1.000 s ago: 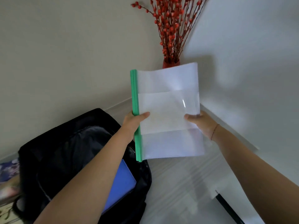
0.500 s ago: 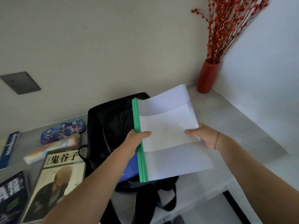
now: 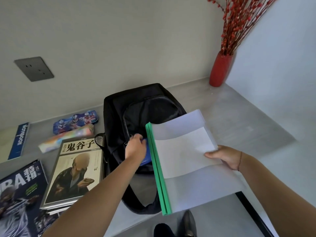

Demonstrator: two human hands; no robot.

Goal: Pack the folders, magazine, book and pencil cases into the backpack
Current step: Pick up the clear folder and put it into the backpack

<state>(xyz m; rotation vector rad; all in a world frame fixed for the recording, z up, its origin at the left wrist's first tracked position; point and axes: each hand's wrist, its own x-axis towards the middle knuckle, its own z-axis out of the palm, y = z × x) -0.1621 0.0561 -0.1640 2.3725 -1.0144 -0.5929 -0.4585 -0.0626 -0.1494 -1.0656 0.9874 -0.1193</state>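
The black backpack (image 3: 119,113) lies open on the grey table, with a blue folder (image 3: 147,157) sticking out of its mouth. My left hand (image 3: 135,148) is at the mouth's left rim, fingers curled on the rim over the blue folder. My right hand (image 3: 224,157) alone holds a clear folder with a green spine (image 3: 184,151) by its right edge, tilted over the backpack's right side. Left of the bag lie a book with a seated figure on its cover (image 3: 77,168), a dark magazine (image 3: 17,194), a blue cartoon pencil case (image 3: 75,123) and a rainbow pencil case (image 3: 66,139).
A blue-spined notebook (image 3: 18,141) lies at the far left. A red vase (image 3: 220,69) with red berry twigs stands in the back right corner, against the walls. A wall socket (image 3: 34,68) is up left. The table's front edge runs along the bottom, with the floor below.
My left hand let go of the folder's green spine and moved to the backpack's mouth. The folder came down and tilted, held by my right hand only. The view dropped toward the table.
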